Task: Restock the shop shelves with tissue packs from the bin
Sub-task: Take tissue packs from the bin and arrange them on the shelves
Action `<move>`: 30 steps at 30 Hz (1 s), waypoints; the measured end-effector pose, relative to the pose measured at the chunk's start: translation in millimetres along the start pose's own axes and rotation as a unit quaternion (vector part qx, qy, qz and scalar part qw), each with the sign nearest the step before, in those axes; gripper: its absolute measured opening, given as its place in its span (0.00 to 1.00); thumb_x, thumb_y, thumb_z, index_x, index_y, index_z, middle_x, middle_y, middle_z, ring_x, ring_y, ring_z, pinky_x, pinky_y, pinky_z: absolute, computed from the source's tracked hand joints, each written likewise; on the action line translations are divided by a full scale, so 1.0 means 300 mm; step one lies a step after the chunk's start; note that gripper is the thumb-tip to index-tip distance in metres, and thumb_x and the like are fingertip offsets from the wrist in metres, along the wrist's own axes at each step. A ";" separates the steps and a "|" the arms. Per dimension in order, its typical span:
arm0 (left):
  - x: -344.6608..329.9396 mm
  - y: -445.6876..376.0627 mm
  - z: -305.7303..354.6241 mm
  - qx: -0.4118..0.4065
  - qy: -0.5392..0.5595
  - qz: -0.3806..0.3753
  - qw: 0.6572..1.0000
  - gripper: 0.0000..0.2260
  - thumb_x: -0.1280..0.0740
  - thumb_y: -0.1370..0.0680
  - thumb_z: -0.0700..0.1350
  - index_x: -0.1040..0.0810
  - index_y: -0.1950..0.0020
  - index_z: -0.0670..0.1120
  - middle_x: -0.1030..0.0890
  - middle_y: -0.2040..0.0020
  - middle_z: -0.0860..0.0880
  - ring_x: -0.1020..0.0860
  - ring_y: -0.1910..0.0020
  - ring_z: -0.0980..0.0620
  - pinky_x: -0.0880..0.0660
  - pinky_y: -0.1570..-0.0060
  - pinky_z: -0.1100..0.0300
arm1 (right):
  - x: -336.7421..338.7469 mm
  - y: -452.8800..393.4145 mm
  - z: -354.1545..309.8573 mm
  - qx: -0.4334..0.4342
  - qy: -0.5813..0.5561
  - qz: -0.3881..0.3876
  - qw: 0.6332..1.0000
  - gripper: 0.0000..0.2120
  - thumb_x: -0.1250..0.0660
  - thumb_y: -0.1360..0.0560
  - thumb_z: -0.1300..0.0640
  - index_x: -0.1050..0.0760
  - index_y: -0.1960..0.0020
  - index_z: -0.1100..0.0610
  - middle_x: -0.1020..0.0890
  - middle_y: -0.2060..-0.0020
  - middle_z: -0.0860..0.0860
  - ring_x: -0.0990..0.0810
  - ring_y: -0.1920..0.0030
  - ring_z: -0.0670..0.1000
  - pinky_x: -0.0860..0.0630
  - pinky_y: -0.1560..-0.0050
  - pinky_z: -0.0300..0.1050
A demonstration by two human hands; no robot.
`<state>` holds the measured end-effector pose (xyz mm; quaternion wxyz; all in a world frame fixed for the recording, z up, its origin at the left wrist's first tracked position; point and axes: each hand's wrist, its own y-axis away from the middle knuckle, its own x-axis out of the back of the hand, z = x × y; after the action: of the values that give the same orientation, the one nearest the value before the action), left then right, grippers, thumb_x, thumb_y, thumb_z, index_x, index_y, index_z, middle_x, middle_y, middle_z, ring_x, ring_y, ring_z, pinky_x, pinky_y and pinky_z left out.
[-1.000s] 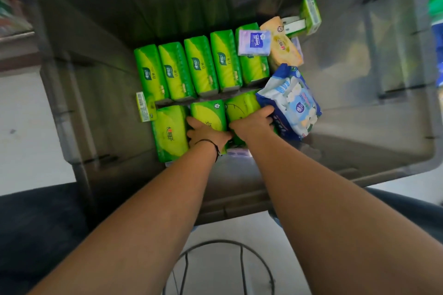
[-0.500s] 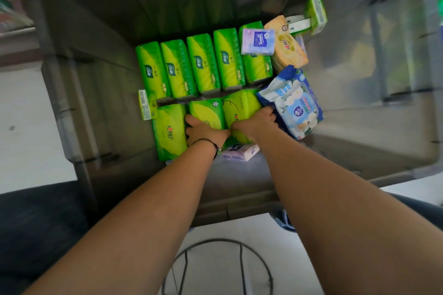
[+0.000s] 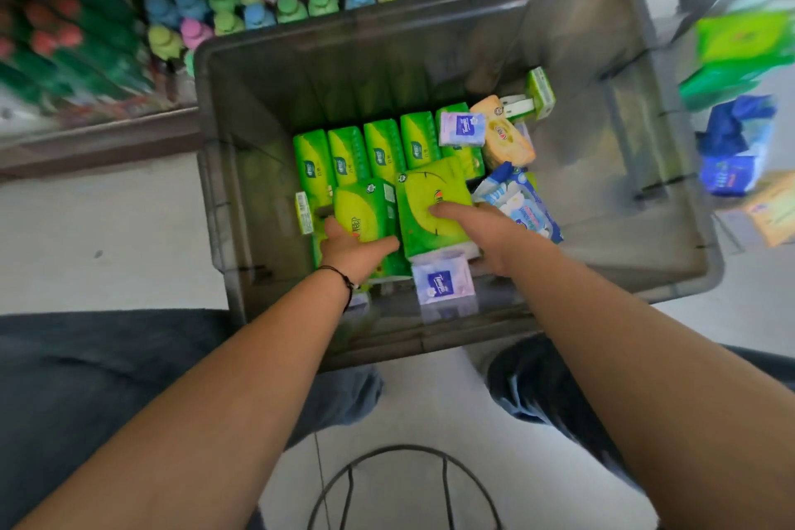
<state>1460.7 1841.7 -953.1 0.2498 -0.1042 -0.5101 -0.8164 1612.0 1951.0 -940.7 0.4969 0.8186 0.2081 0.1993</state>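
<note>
Two bright green tissue packs (image 3: 432,207), glossy wrapped, held above the bin (image 3: 671,202).

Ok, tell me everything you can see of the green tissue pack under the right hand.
The green tissue pack is a soft plastic-wrapped block, bright green with a yellow-green curved panel and a small round logo at its far corner. It sits raised and tilted above the packs below, inside the grey bin. The right hand grips it, fingers across its top.
</note>
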 end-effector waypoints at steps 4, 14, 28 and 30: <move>0.098 0.102 0.027 -0.051 0.008 -0.034 0.998 0.47 0.22 0.31 0.49 0.50 0.22 0.44 0.28 0.37 0.47 0.27 0.42 0.49 0.28 0.37 0.55 | 0.038 0.162 -0.039 0.036 -0.058 -0.032 0.997 0.23 0.26 0.29 0.47 0.28 0.37 0.49 0.17 0.44 0.48 0.19 0.47 0.50 0.23 0.46 0.51; 0.315 0.379 0.184 -0.201 0.107 -0.124 0.966 0.32 0.24 0.27 0.43 0.33 0.27 0.50 0.21 0.45 0.52 0.18 0.53 0.53 0.18 0.55 0.52 | 0.295 0.529 -0.108 0.170 -0.167 -0.077 0.968 0.12 0.33 0.23 0.51 0.22 0.40 0.50 0.15 0.43 0.51 0.18 0.44 0.53 0.25 0.36 0.55; 0.464 0.613 0.223 -0.385 0.173 -0.108 0.900 0.40 0.17 0.49 0.54 0.25 0.38 0.55 0.17 0.43 0.50 0.17 0.47 0.53 0.19 0.54 0.59 | 0.460 0.858 -0.120 0.304 -0.070 -0.150 0.938 0.31 0.25 0.33 0.61 0.29 0.31 0.52 0.18 0.39 0.54 0.17 0.42 0.54 0.19 0.50 0.46; 0.493 0.644 0.219 -0.434 0.127 -0.069 0.889 0.36 0.19 0.46 0.54 0.27 0.40 0.63 0.21 0.42 0.55 0.18 0.46 0.56 0.20 0.53 0.61 | 0.503 0.910 -0.134 0.327 -0.046 -0.139 0.934 0.33 0.23 0.34 0.61 0.29 0.31 0.52 0.16 0.42 0.53 0.15 0.46 0.52 0.18 0.54 0.43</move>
<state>1428.3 1786.8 -709.2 0.1859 -0.0621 -0.0743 -0.9778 1755.3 1947.1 -660.7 0.2336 0.9069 0.3506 0.0113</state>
